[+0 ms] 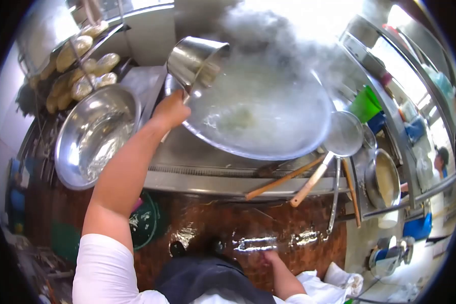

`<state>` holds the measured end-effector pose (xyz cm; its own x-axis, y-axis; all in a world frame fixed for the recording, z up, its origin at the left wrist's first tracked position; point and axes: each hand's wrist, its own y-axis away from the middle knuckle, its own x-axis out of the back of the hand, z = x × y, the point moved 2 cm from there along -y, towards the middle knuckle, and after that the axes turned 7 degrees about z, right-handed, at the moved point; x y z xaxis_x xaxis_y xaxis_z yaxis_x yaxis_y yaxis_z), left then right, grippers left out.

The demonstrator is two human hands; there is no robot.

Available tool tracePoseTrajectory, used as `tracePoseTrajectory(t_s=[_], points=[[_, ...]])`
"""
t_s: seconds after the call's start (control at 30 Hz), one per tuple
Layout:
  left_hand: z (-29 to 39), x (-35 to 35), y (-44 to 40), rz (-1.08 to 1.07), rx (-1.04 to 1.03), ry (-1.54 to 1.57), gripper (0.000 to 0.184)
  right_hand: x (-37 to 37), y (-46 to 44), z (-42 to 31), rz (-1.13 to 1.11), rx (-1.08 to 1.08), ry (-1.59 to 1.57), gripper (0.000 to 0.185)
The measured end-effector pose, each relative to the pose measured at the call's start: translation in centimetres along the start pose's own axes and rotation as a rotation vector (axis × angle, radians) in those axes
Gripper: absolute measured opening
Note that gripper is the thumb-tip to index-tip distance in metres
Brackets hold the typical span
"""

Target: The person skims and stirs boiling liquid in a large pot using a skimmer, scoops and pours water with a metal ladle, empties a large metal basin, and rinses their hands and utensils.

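Observation:
My left hand (pixel 172 110) is closed around the handle of a deep steel dipper (pixel 186 60). The dipper is tilted above the left rim of a very large steaming wok (pixel 223 147), its mouth facing right. Cloudy liquid fills the wok, with a greenish patch in it; steam hides the far side. Left of my forearm stands a wide steel bowl (pixel 68 144) with shiny clear liquid inside. My right hand (pixel 269 257) hangs low by my side over the wet floor, away from the stove. Its fingers are small and blurred.
A long-handled strainer (pixel 344 133) and several wooden-handled tools lie right of the wok, handles jutting past the stove edge (pixel 207 183). Further right are a pot of pale liquid (pixel 385 177) and a green bucket (pixel 366 104). A green basin (pixel 146 223) sits on the floor. Filled plastic bags (pixel 76 53) are stacked far left.

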<state>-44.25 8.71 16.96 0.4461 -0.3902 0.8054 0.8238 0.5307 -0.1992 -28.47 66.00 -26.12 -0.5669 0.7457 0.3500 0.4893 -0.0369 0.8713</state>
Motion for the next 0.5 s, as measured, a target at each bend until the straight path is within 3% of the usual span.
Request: tracePoseTrajectory(t_s=[0.13,0.17,0.23,0.27,0.4,0.43,0.5], points=[[-8.1,1.6,9.3,-0.11,0.122,0.554,0.051,-1.3,3.9,-5.5,-0.041,-0.041,-0.055,0.032],[-9.0,3.2,13.1,-0.136,0.161,0.489,0.051,-1.8,4.5,-6.6,-0.061,-0.056,-0.02,0.031],[-13.4,4.0,21.5,-0.301,0.458,0.423,0.045,-3.0,6.5,-9.5,-0.097,-0.093,0.054,0.028],[-14.6,4.7,25.8,-0.294,0.451,0.566,0.038,-3.6,2.8,-7.5,-0.133,0.161,0.357,0.026],[-22.3,2.7,43.1,-0.241,0.819,0.692,0.035,-6.9,5.9,-11.2,-0.08,-0.025,0.232,0.024],[-24.5,2.0,46.1,-0.186,0.935,0.786,0.035,-8.1,6.6,-12.1,-0.074,0.016,0.289,0.024],[-29.9,0.8,49.7,-0.186,1.113,0.637,0.034,-10.9,8.4,-14.4,-0.058,0.097,0.396,0.022]])
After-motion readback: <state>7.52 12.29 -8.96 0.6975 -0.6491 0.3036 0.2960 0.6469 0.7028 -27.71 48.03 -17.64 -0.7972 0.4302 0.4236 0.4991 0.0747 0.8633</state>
